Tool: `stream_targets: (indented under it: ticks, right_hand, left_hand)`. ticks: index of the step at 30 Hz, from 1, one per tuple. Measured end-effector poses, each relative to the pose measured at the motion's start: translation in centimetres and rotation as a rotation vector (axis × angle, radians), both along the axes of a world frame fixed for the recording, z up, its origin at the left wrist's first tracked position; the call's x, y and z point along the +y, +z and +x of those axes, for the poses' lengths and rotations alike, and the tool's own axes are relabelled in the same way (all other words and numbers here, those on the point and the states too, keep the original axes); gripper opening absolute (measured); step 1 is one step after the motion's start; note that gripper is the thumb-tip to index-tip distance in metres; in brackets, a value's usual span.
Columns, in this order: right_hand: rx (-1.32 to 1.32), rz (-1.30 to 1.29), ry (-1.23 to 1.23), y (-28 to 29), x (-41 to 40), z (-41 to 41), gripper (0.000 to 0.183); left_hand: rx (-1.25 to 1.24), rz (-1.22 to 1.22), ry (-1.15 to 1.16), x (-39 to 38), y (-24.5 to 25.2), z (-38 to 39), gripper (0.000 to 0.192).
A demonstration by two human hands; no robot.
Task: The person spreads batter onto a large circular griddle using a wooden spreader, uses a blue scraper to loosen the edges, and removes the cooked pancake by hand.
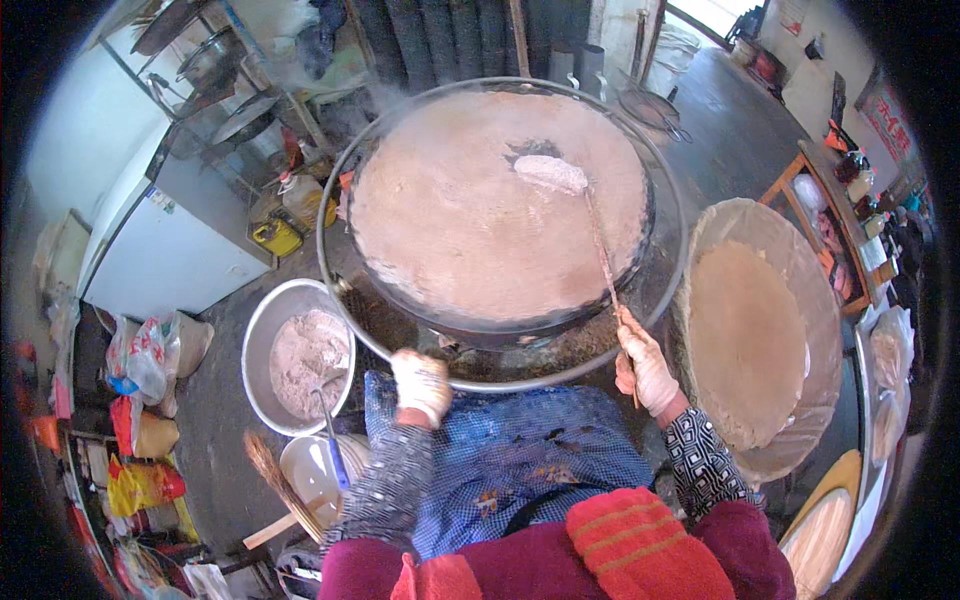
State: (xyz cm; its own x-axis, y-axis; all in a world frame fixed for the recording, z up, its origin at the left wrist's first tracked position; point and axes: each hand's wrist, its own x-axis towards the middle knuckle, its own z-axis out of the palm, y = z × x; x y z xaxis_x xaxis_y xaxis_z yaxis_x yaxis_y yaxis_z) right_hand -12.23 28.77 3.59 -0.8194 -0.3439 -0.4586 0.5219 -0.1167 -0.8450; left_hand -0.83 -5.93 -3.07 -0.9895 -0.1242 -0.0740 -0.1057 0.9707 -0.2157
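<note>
A wide round griddle [487, 247] stands before me, its top covered by a thin layer of pinkish-brown batter. A steel ring [679, 262] circles it. My right hand [643, 364], in a pale glove, grips the batter-smeared handle of a spreader [551, 174]. The spreader's coated head rests on the batter, beside a dark bare patch [534, 148]. My left hand [421, 386], gloved and slightly blurred, is closed over the near-left part of the ring. Left of it stands a metal basin [259, 397] of thick pinkish batter [304, 356], with a blue-handled ladle [334, 450] in it.
At right, a large plastic-lined basket [814, 420] holds a stack of round brown flatbreads [746, 337]. A straw brush [277, 476] lies across a white bucket [300, 457] at lower left. Beyond are a white chest [169, 255], an oil jug [300, 199] and bags [146, 360].
</note>
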Motion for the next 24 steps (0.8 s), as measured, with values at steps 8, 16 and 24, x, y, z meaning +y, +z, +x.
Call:
stream_targets:
  ticks: [8, 16, 24]
  right_hand:
    - [-0.138, -0.038, 0.125, -0.6, -5.2, -3.8, 0.046]
    - [-0.127, 0.033, 0.176, 0.6, -9.6, -3.8, 0.049]
    - [-0.228, -0.133, 0.167, -0.8, -13.8, -0.4, 0.039]
  left_hand:
    - [0.285, 0.718, -0.297, 18.9, 2.2, 2.1, 0.069]
    - [0.519, 0.769, -0.100, 8.1, 9.8, 9.2, 0.056]
    - [-0.104, 0.431, 1.134, -8.2, -0.3, 22.8, 0.074]
